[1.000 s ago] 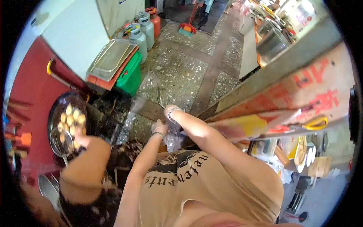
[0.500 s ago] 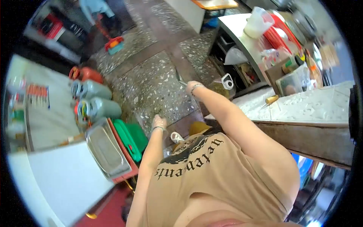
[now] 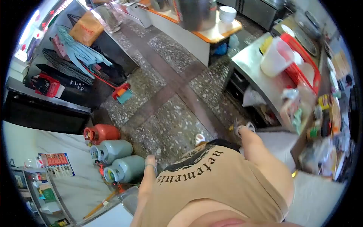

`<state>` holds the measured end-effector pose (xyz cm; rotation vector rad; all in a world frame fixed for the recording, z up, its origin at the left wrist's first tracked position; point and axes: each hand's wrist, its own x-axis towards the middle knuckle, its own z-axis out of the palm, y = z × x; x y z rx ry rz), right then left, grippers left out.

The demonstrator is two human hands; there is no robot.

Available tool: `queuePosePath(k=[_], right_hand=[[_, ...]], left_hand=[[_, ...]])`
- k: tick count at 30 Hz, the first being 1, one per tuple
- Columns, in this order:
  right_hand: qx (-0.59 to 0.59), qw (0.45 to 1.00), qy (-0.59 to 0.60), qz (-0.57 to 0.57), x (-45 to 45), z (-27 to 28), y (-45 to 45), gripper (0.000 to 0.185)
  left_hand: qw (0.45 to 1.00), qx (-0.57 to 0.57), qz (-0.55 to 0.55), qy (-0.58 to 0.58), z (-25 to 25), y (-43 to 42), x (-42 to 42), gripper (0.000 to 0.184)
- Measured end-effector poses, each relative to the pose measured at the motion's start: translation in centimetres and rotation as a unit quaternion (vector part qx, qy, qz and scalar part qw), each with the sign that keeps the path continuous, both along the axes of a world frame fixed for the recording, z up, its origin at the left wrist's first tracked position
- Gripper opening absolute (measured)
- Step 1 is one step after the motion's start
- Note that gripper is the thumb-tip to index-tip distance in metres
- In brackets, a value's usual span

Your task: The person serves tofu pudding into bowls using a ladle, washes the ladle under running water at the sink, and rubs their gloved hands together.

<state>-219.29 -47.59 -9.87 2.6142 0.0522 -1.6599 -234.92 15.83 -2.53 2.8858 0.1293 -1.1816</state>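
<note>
My left hand (image 3: 151,160) hangs low beside my body, near the gas cylinders, in a clear glove with a band at the wrist. Its fingers are too small and blurred to read, and no object shows in it. My right hand (image 3: 244,130), gloved too, is closed round a thin metal utensil (image 3: 236,123) whose end points away from me. That hand is above the floor, left of the metal worktable. Between my arms, a white shoe (image 3: 200,139) shows past the brown shirt.
A red cylinder (image 3: 104,133) and grey cylinders (image 3: 128,168) stand at left. A broom and dustpan (image 3: 123,94) are ahead. A metal worktable (image 3: 253,62) with a plastic jug (image 3: 277,58) is at right. Beyond, an orange-edged counter (image 3: 215,34) holds bowls; another person (image 3: 107,15) stands far off.
The view has swung right and forward, away from the co-worker's pan of food. My hands are farther apart, the left one now beside the cylinders and the right one beside the worktable, still with the utensil.
</note>
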Motion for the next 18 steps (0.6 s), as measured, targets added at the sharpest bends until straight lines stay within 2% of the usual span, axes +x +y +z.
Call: queuePosePath(k=[1, 2, 3, 4, 5, 6, 7, 8, 9, 11, 12, 13, 14, 16, 17, 18], right_hand=[[-0.002, 1.0, 0.011, 0.002, 2.9, -1.3, 0.0, 0.045], [-0.001, 1.0, 0.01, 0.006, 6.5, -0.2, 1.1, 0.045], [0.001, 0.993, 0.03, 0.117, 9.8, 2.1, 2.7, 0.037], [0.0, 0.972, 0.054, 0.227, 13.1, 5.9, 4.5, 0.031], [0.072, 0.995, -0.071, 0.023, 16.1, 10.5, 5.6, 0.032], [0.089, 0.995, -0.031, -0.011, 20.2, 14.5, 7.3, 0.038], [0.101, 0.969, -0.07, -0.212, 23.6, 15.6, 7.8, 0.043], [0.13, 0.964, -0.112, -0.203, 27.3, 13.7, 7.5, 0.041], [0.143, 0.949, -0.095, -0.266, 30.8, 15.5, 8.0, 0.041], [0.166, 0.953, -0.156, -0.2, 37.5, 15.1, 8.0, 0.038], [0.212, 0.926, -0.197, -0.243, 40.6, 14.9, 7.5, 0.037], [0.205, 0.921, -0.199, -0.264, 42.9, 15.8, 7.4, 0.037], [0.243, 0.888, -0.235, -0.312, 45.4, 17.8, 7.4, 0.037], [0.283, 0.836, -0.285, -0.374, 50.3, 22.1, 6.4, 0.037], [0.292, 0.821, -0.297, -0.391, 52.5, 24.1, 5.5, 0.037], [0.301, 0.792, -0.301, -0.437, 54.2, 25.7, 4.6, 0.037]], left_hand=[[0.998, 0.022, 0.046, 0.036, 1.9, 0.1, 2.3, 0.029], [0.992, 0.039, 0.09, 0.075, 4.2, -0.5, 4.3, 0.026], [0.992, 0.036, 0.092, 0.077, 2.3, 0.8, 5.6, 0.026], [0.997, 0.03, 0.054, 0.054, -1.7, 3.5, 5.8, 0.024], [0.999, 0.021, 0.015, 0.033, -4.1, 4.7, 6.5, 0.022], [0.999, 0.014, 0.018, 0.043, -4.4, 4.5, 8.6, 0.022], [0.952, -0.034, 0.305, 0.021, -4.6, 3.9, 12.2, 0.024], [0.823, -0.076, 0.563, 0.001, -5.0, 2.9, 16.7, 0.025], [0.785, -0.099, 0.611, -0.015, -4.5, 1.9, 21.0, 0.026], [0.838, -0.118, 0.532, -0.015, -1.4, -1.2, 33.3, 0.028], [0.876, -0.117, 0.468, -0.004, 0.5, -3.5, 40.4, 0.03], [0.984, -0.097, 0.139, -0.052, -8.7, 0.4, 45.6, 0.028], [0.997, -0.048, -0.047, -0.047, -8.2, -1.8, 53.1, 0.029], [0.976, -0.157, -0.004, -0.148, -9.7, -7.2, 65.0, 0.02], [0.882, -0.376, 0.261, -0.114, -7.6, -12.7, 70.2, 0.022], [0.802, -0.447, 0.396, -0.013, 0.1, -19.3, 75.4, 0.023]])
